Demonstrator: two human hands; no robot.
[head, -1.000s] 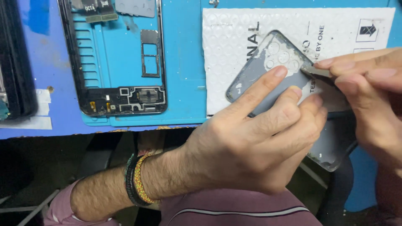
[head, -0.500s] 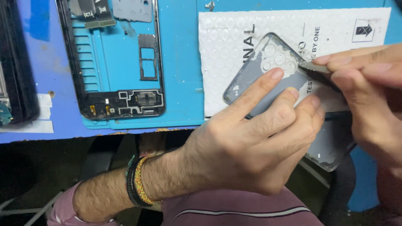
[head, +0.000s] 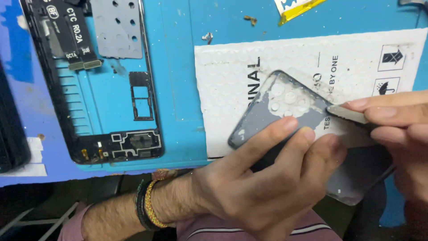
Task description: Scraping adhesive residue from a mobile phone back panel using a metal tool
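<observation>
Head view. The left hand (head: 267, 187) is curled closed on a translucent grey phone back cover (head: 285, 111), index and middle fingers pressed flat on its face, thumb hidden beneath. The right hand (head: 401, 134), entering at 3 o'clock, pinches a thin flat pry blade (head: 345, 114) between closed fingertips; the blade tip touches the cover at its upper right area. The cover lies tilted over a white bubble-wrap pouch (head: 232, 80) on the blue work mat (head: 178, 89).

Progress, as judged: the stripped phone frame (head: 89, 89) at 9 o'clock already lies apart, without its cover; scraping or cleaning of the cover appears under way, its extent indeterminable.
</observation>
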